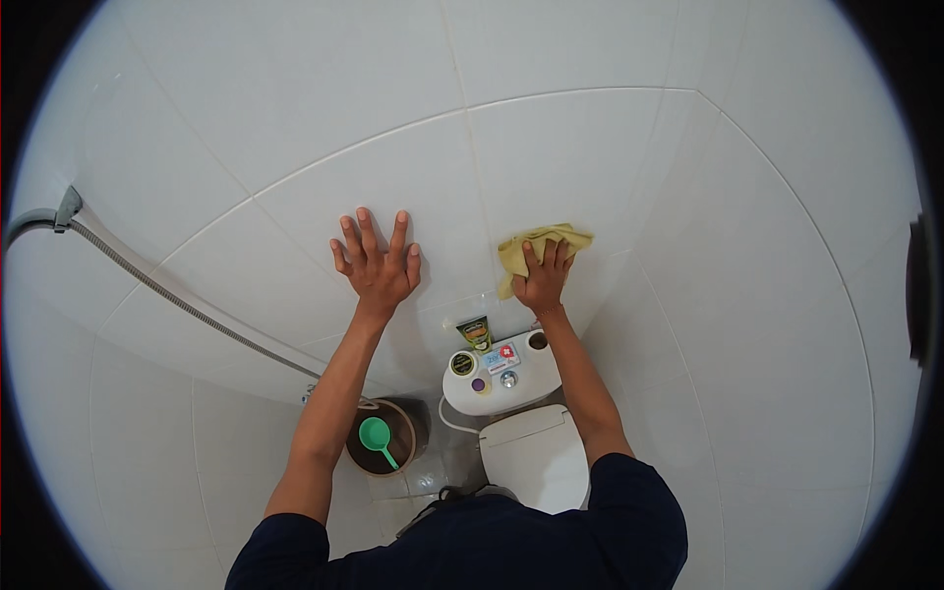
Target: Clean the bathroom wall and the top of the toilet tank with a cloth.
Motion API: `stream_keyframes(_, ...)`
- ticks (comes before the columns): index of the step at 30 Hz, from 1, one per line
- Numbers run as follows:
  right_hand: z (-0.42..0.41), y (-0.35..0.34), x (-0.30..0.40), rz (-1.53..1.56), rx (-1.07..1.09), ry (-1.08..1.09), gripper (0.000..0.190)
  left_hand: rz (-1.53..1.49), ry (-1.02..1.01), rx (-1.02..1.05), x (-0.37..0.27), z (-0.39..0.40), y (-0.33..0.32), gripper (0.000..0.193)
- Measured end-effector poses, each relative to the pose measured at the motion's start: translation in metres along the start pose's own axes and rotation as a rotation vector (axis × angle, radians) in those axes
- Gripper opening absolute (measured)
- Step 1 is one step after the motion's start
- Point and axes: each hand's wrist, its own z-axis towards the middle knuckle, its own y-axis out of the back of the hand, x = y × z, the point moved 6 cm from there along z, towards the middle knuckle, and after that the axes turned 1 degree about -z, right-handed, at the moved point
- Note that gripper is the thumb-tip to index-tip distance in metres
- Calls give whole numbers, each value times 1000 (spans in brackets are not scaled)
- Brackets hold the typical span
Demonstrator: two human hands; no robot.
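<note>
My left hand [380, 267] is spread on the white tiled wall [369, 169], fingers apart, holding nothing. To its right, my right hand [543, 279] presses a crumpled yellow-green cloth [549, 240] against the same wall, near the corner. The cloth spreads out beyond my fingertips, and one flap hangs down on the left side. Just below that hand stands the white toilet tank [453, 394], with several toiletries on its lid. A green squeeze tube [476, 333] leans at the back of the tank, close to the wall.
A round lidded jar [463, 363], a soap box [501, 358] and a purple-capped bottle [479, 385] sit on the tank. The toilet lid [535, 457] is down. At lower left, a green dipper [375, 435] lies in a bucket [405, 450]. A metal shower hose [184, 306] crosses the left wall.
</note>
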Motion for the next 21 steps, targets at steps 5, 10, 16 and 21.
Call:
stream_keyframes(5, 97, 13, 40, 55, -63, -13, 72, 43, -21, 19, 19, -10, 3, 51)
stream_keyframes(10, 227, 76, 60, 45, -144, 35, 70, 2, -14, 27, 9, -4, 1, 52)
stream_keyframes(16, 86, 25, 27, 52, -82, -17, 61, 16, -61, 45, 16, -4, 9, 54)
stream_keyframes(21, -32, 16, -19, -53, 154, -63, 63, -19, -66, 8, 4, 1, -1, 54)
